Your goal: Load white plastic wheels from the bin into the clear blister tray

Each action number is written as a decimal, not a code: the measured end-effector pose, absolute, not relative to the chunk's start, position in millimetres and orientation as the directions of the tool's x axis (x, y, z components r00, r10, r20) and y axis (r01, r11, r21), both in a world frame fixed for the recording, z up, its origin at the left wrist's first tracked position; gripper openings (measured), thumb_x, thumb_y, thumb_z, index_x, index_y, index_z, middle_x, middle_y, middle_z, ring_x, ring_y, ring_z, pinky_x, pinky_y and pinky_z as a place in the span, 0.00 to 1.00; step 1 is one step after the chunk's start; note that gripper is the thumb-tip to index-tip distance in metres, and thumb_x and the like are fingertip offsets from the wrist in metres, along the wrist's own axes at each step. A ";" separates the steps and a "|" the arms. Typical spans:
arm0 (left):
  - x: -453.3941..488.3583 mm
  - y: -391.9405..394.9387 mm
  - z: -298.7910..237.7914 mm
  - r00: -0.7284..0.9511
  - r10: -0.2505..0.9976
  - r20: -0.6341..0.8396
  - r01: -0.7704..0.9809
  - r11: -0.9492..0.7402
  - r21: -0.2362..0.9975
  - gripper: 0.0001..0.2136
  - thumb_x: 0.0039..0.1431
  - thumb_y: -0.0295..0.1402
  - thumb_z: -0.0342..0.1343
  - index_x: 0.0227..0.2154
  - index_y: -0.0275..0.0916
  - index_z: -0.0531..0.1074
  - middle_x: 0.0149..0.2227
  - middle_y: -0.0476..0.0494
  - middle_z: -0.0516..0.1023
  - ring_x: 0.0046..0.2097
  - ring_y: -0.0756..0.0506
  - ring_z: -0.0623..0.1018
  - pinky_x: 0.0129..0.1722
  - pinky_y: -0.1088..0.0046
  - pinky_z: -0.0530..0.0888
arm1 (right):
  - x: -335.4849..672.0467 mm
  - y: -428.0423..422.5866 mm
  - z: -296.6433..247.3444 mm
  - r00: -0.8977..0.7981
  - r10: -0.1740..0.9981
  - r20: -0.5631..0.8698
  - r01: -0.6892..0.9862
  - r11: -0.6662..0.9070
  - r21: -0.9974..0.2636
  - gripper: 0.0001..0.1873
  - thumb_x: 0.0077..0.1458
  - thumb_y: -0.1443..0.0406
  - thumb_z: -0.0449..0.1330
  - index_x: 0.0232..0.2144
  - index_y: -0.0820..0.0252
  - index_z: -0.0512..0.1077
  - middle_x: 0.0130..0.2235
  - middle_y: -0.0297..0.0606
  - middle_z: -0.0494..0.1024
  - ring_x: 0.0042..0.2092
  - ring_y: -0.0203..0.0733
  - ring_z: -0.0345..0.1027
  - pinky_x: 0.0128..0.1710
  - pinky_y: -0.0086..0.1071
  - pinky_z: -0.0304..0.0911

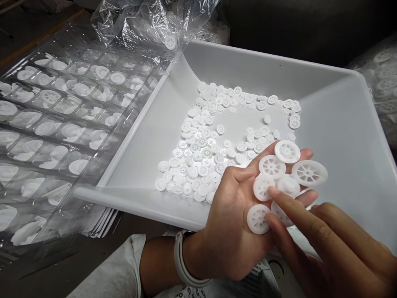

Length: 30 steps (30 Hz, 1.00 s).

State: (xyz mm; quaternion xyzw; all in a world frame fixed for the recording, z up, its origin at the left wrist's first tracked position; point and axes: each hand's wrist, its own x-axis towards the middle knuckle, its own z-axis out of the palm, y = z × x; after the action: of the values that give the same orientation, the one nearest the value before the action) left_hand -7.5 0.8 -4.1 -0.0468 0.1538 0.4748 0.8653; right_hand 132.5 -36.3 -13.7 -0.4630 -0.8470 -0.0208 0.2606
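Note:
My left hand (235, 215) is palm up, with several round white plastic gears (272, 167) with spokes lying on its palm and fingers. Coming in from the lower right, my right hand (325, 240) touches these gears with its thumb and index finger bent in a loose pinch. One gear (258, 219) lies at the thumb tip; another gear (263, 187) is under the index fingertip. A further gear is partly hidden between those two fingers. Both hands are above the near right side of a large grey tray (136, 145), where many smaller-looking white gears (201, 169) lie loose.
Left of the tray is a stack of clear plastic blister trays (62, 124) with white parts in their pockets. A clear plastic bag (149, 25) with white gears touches the tray's far left corner. Another bag of gears (386, 78) stands beyond the right rim.

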 end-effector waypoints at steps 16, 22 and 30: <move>-11.1 1.6 0.8 0.522 0.773 -0.360 -0.819 0.573 0.043 0.30 0.48 0.20 0.42 0.56 0.37 0.64 0.56 0.45 0.73 0.62 0.42 0.67 0.61 0.67 0.63 | 129.8 -37.7 -11.8 -0.459 0.778 0.428 0.823 0.554 -0.125 0.29 0.58 0.68 0.61 0.61 0.56 0.63 0.34 0.40 0.78 0.36 0.44 0.76 0.40 0.35 0.70; -10.7 1.9 1.0 0.522 0.782 -0.341 -0.828 0.560 0.016 0.30 0.51 0.26 0.41 0.60 0.35 0.60 0.57 0.42 0.72 0.63 0.40 0.66 0.62 0.64 0.61 | 130.6 -37.3 -12.1 -0.448 0.794 0.411 0.828 0.542 -0.144 0.29 0.58 0.68 0.61 0.61 0.54 0.64 0.36 0.40 0.78 0.31 0.40 0.74 0.36 0.33 0.71; -8.6 2.1 -3.3 0.506 0.805 -0.309 -0.838 0.544 0.046 0.24 0.61 0.35 0.38 0.58 0.35 0.64 0.61 0.41 0.68 0.65 0.39 0.62 0.63 0.64 0.59 | 128.1 -37.2 -15.3 -0.342 0.796 0.498 0.774 0.540 -0.331 0.24 0.58 0.65 0.60 0.57 0.53 0.68 0.21 0.30 0.70 0.19 0.32 0.63 0.23 0.28 0.63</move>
State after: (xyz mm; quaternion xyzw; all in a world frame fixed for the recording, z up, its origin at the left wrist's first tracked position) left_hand -8.6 2.1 -3.3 -0.0546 0.1484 0.4745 0.8660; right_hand 128.1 -37.2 -15.3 -0.4793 -0.8191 0.0179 0.3147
